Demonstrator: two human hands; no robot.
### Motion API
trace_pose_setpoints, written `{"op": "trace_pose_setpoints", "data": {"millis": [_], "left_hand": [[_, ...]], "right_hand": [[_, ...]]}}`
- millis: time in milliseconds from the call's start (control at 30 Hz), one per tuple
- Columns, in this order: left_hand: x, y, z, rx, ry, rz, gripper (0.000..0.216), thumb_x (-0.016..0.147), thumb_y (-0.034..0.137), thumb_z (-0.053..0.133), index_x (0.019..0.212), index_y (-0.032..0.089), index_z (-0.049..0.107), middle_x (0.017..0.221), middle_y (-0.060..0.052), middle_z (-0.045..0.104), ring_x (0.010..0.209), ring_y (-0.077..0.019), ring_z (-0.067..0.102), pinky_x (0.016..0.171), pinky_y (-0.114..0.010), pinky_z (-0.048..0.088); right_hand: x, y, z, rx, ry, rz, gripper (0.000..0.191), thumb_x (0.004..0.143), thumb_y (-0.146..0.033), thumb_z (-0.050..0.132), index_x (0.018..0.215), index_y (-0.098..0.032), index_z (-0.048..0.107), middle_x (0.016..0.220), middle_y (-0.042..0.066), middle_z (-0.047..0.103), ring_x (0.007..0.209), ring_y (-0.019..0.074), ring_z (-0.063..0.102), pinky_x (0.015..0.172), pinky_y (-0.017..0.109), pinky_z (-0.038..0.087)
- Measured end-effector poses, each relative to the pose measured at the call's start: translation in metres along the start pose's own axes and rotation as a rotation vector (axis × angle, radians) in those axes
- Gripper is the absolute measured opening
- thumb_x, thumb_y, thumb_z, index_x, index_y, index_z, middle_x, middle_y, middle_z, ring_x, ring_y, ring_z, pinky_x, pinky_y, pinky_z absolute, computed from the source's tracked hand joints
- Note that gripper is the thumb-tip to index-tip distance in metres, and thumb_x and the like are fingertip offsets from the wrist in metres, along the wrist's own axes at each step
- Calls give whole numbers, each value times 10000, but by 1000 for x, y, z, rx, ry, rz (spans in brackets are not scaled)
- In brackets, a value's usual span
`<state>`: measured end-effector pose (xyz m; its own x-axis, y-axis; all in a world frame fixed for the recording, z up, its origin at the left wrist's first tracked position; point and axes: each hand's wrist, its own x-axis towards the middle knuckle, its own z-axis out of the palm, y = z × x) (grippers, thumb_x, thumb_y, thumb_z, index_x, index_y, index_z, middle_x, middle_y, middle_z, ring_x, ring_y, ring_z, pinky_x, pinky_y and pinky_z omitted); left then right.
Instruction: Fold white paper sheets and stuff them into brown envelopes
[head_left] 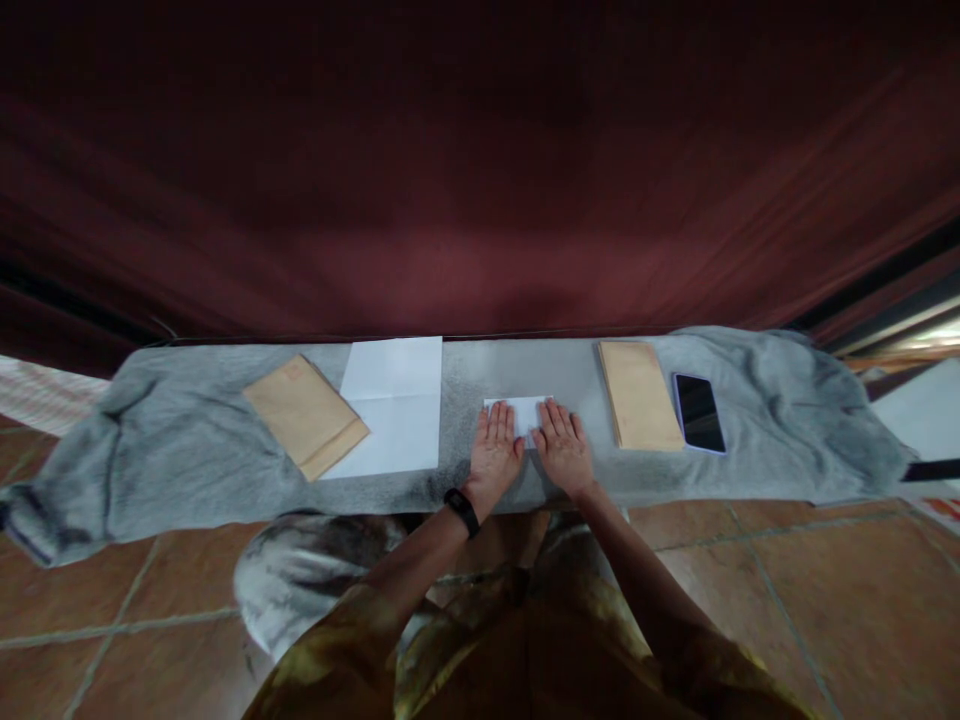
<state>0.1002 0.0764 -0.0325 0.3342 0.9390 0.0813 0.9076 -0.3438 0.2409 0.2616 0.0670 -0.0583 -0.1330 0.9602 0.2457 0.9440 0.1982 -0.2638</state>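
Observation:
A small folded piece of white paper lies on the grey cloth in front of me. Flat on its left side rests my left hand, fingers stretched out, with a dark band on the wrist. My right hand lies flat over the paper's right side, its fingers also stretched. Between the two hands the middle of the paper shows; its outer ends are covered by my fingers. To the left is a larger white sheet with a crease across it.
A brown envelope overlaps the white sheet's left edge. On the right sit a stack of brown envelopes and a dark-screened phone. Grey cloth covers the narrow surface, and a dark red panel rises behind it.

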Motion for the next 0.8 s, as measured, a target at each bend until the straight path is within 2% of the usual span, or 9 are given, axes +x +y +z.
{"op": "trace_pose_setpoints", "data": {"millis": [233, 467, 800], "left_hand": [[-1, -8, 8, -82, 31, 35, 599, 981, 277, 368, 1553, 105, 318, 1630, -149, 302, 1541, -247, 186, 1261, -494, 145], [9, -10, 11, -86, 71, -85, 636, 1005, 382, 389, 1555, 74, 305, 1641, -176, 251, 1544, -278, 169, 1255, -493, 161], [5, -30, 7, 33, 133, -131, 609, 1040, 385, 300, 1548, 50, 315, 1607, -187, 329, 1519, -278, 260, 1246, -493, 203]], "right_hand": [[1, -3, -2, 4, 4, 13, 564, 1050, -365, 344, 1556, -117, 350, 1608, 155, 345, 1461, 300, 354, 1203, 518, 214], [2, -4, -5, 12, -1, 20, 562, 1052, -368, 351, 1565, -140, 334, 1603, 141, 360, 1461, 286, 359, 1206, 514, 219], [2, -5, -3, -32, 7, 30, 565, 1059, -382, 343, 1565, -131, 330, 1609, 128, 352, 1456, 282, 366, 1210, 494, 213]]}}
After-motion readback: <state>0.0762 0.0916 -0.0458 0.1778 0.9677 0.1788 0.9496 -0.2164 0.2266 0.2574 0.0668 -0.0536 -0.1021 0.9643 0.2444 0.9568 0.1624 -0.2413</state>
